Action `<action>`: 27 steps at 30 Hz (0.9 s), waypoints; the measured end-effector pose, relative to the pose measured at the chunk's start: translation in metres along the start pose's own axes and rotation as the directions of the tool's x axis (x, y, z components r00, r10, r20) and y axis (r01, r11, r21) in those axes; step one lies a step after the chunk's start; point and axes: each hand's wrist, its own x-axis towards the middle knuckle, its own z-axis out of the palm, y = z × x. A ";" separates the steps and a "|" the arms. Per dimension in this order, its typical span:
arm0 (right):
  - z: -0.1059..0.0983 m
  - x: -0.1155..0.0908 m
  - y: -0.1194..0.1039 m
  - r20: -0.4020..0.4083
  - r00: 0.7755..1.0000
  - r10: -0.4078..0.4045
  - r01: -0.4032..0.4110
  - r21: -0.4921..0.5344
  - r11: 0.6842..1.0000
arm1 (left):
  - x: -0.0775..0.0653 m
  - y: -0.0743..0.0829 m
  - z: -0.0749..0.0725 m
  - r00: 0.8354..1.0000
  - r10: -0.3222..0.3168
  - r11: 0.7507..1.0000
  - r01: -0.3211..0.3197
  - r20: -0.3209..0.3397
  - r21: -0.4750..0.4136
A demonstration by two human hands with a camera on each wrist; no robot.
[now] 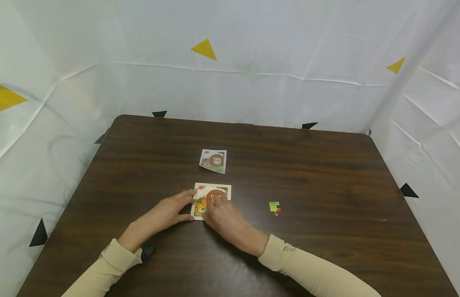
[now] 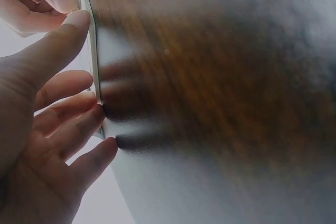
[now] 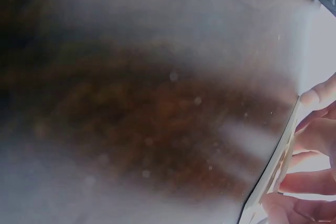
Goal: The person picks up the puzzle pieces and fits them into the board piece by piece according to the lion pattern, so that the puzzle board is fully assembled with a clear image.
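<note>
A square jigsaw puzzle board (image 1: 197, 185) with a pale frame and a lion picture lies in front of me. My left hand (image 1: 169, 210) is at its left side, fingers spread and fairly straight. In the left wrist view, its fingertips (image 2: 109, 145) touch the board's edge. My right hand (image 1: 228, 220) reaches over the board's lower right with bent fingers, covering part of the picture. In the right wrist view, its fingers hold a puzzle piece (image 3: 285, 162), tilted close over the board. A loose green and orange puzzle piece (image 1: 274, 207) lies to the right.
A small picture card (image 1: 214, 161) with the same lion lies beyond the board, one corner curled. The dark wooden table (image 1: 308, 173) extends around them. White sheeting (image 1: 248, 41) with yellow and black triangles surrounds the table.
</note>
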 end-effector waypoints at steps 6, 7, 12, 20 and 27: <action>-0.003 -0.005 0.000 0.004 1.000 0.005 -0.005 -0.017 1.000 | 0.000 0.000 0.002 1.000 0.011 1.000 -0.011 -0.001 0.009; -0.004 -0.007 0.001 0.004 1.000 0.003 -0.003 -0.015 1.000 | 0.000 0.000 0.003 1.000 0.013 1.000 -0.013 -0.002 0.010; -0.007 -0.019 0.007 0.038 0.997 -0.066 0.066 0.005 0.998 | 0.000 -0.002 0.004 1.000 0.006 1.000 -0.006 -0.004 0.012; -0.007 -0.032 0.010 0.140 0.970 -0.197 0.194 0.031 0.980 | -0.001 -0.003 0.002 1.000 0.023 1.000 -0.022 -0.016 0.010; -0.008 -0.034 0.010 0.188 0.965 -0.184 0.189 -0.004 0.982 | 0.000 -0.001 0.001 1.000 0.001 1.000 -0.001 -0.002 -0.002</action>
